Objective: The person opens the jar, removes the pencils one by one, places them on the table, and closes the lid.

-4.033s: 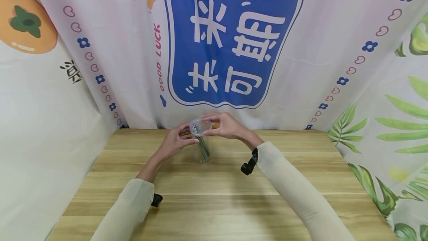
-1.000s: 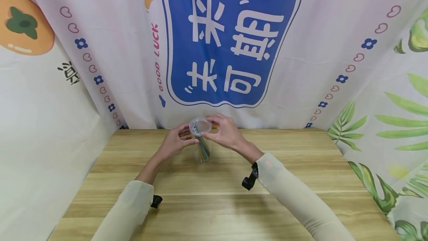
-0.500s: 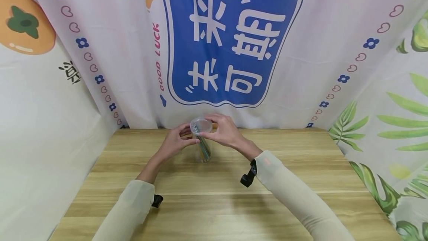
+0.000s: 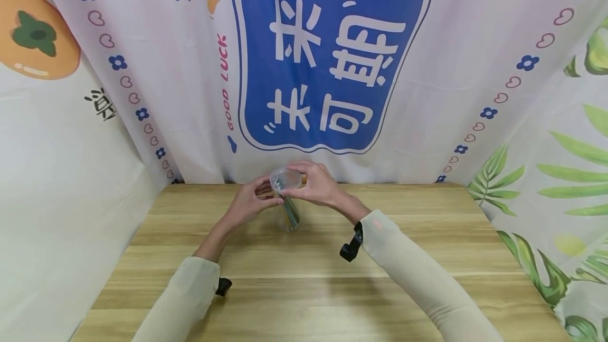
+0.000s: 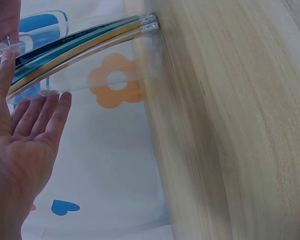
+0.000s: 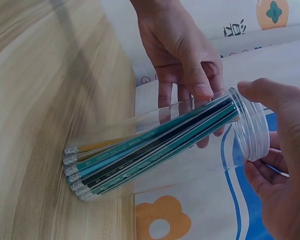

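Observation:
A clear plastic jar point(image 6: 190, 172) stands upright on the table, filled with several pencils point(image 6: 155, 150) in green, dark and yellow, eraser ends down. My left hand point(image 4: 248, 200) holds the jar's upper part, thumb on one side and fingers on the other. Around the clear ribbed lid point(image 6: 255, 130) at the top, my right hand point(image 4: 320, 183) grips with thumb and fingers. From the left wrist camera, the left hand point(image 5: 27, 135) shows its fingers against the jar's wall. Whether the lid sits loose or tight I cannot tell.
The wooden table point(image 4: 304, 289) extends toward me and to both sides. Close behind the jar hangs a printed cloth point(image 4: 408, 136) with a blue panel. More printed cloth point(image 4: 71, 173) hangs at the left.
Over the last seconds my right hand has turned a little back and forth at the lid, its wrist dipping and then rising slightly. The left hand and jar have stayed nearly still.

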A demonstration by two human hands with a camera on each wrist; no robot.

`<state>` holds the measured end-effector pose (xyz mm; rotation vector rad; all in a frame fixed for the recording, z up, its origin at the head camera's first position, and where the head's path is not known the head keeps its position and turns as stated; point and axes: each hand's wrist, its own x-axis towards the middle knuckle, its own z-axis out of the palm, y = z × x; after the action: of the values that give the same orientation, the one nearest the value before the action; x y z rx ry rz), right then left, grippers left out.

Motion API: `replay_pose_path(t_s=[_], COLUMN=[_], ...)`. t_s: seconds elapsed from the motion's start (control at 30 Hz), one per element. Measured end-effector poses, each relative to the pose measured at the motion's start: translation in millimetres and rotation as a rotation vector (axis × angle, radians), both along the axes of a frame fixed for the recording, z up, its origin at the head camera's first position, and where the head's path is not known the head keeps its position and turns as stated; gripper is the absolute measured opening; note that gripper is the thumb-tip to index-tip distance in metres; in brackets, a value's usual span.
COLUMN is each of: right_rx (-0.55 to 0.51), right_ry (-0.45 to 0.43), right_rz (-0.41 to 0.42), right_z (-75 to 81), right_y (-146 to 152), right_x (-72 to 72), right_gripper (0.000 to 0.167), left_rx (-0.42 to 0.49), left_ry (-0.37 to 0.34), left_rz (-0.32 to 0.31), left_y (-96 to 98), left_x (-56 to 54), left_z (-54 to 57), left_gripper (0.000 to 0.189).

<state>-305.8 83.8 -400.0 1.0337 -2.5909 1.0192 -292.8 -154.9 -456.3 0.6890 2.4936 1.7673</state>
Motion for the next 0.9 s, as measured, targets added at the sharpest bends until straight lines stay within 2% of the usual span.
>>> replay_pose_path(t_s=[0.53,0.9], right_rx=[-0.040,-0.123], right_ry=[0.007,0.049], right_rz=[0.003,-0.012], right_z=[1.6,2.7], right_y=[1.2,11.7], right_x=[-0.1,4.2], right_gripper=[0.066,0.063], left_rx=[0.012,0.006], left_ry=[-0.001,-0.007], left_rz=[-0.012,0.004], left_y=[-0.6,0.7], left_x=[-1.3,-0.7], left_z=[-2.7,-0.3], left_gripper=[0.068,0.071])
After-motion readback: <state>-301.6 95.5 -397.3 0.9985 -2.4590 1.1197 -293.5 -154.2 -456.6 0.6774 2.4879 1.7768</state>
